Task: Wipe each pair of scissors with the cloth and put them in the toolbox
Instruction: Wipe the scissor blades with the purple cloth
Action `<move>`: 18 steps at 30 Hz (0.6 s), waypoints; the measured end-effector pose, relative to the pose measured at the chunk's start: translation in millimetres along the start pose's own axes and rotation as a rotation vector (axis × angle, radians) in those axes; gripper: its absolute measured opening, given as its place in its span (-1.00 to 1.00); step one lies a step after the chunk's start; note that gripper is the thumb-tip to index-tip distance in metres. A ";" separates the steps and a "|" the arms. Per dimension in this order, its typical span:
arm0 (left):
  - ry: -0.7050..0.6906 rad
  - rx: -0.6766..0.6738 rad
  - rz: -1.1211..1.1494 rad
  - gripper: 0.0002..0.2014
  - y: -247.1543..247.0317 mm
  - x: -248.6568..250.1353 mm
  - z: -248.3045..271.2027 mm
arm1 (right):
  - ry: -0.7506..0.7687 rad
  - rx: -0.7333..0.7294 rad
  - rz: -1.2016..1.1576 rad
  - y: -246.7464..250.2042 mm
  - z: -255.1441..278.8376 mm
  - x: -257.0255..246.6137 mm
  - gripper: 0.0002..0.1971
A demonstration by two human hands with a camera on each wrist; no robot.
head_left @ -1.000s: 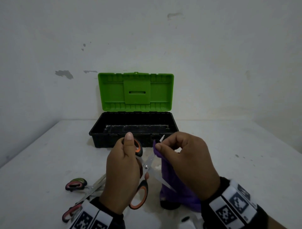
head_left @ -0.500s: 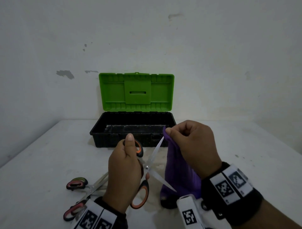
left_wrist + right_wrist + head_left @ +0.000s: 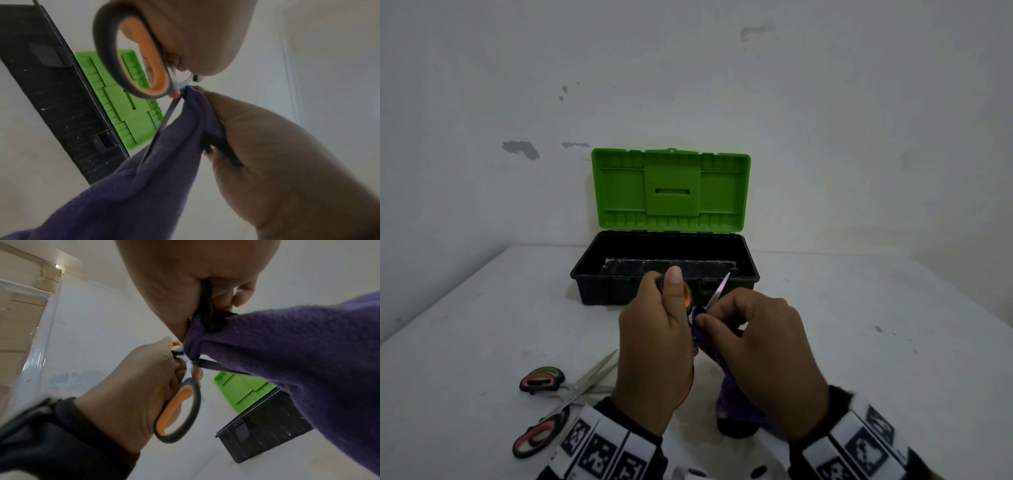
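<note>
My left hand (image 3: 654, 346) grips the orange-and-black scissors (image 3: 717, 291) by the handles (image 3: 141, 68), blades apart, above the table in front of the toolbox. My right hand (image 3: 760, 346) pinches the purple cloth (image 3: 726, 387) round one blade close to the pivot (image 3: 190, 361); the other blade tip points up toward the box. The cloth (image 3: 127, 186) hangs down from my right fingers. The black toolbox (image 3: 599, 274) stands open with its green lid (image 3: 671, 192) upright; nothing shows inside it.
Two more pairs of scissors with red-and-black handles (image 3: 541, 380) (image 3: 536, 437) lie crossed on the white table (image 3: 859, 342) at the near left, beside my left wrist. A wall rises right behind the toolbox.
My right hand has slid the cloth down the blade from near its tip to the pivot, coming close against my left hand. The left hand has held the scissors nearly still.
</note>
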State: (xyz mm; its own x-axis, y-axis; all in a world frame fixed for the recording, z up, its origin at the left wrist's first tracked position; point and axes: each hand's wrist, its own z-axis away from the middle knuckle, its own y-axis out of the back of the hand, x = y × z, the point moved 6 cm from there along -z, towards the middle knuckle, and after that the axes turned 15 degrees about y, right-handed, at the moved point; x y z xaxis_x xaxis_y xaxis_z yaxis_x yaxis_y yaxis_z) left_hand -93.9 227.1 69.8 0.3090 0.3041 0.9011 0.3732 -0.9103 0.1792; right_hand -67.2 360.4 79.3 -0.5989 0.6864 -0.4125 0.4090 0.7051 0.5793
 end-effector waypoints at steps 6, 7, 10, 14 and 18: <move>-0.094 0.020 -0.079 -0.62 -0.4 3.7 3.4 | -0.074 0.122 0.020 9.7 -5.5 10.1 -0.83; -0.110 0.033 -0.089 -0.65 0.7 6.3 3.4 | -0.074 0.118 0.014 9.4 -5.1 8.3 -0.83; -0.186 0.041 -0.114 -0.69 2.5 12.4 4.9 | -0.083 0.127 -0.007 9.9 -5.9 8.1 -0.83; -0.235 0.030 -0.131 -0.64 1.0 11.6 7.0 | -0.136 0.181 0.024 19.1 -12.9 22.4 -0.82; -0.281 0.030 -0.153 -0.61 1.3 13.8 8.8 | -0.150 0.131 -0.001 17.7 -10.7 20.2 -0.81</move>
State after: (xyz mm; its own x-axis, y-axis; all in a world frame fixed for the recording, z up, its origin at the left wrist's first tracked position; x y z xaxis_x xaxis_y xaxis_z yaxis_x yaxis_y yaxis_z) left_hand -81.4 232.7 79.0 0.4751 0.5060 0.7198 0.4584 -0.8407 0.2884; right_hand -79.4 384.8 88.6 -0.4941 0.6975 -0.5190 0.5003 0.7163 0.4864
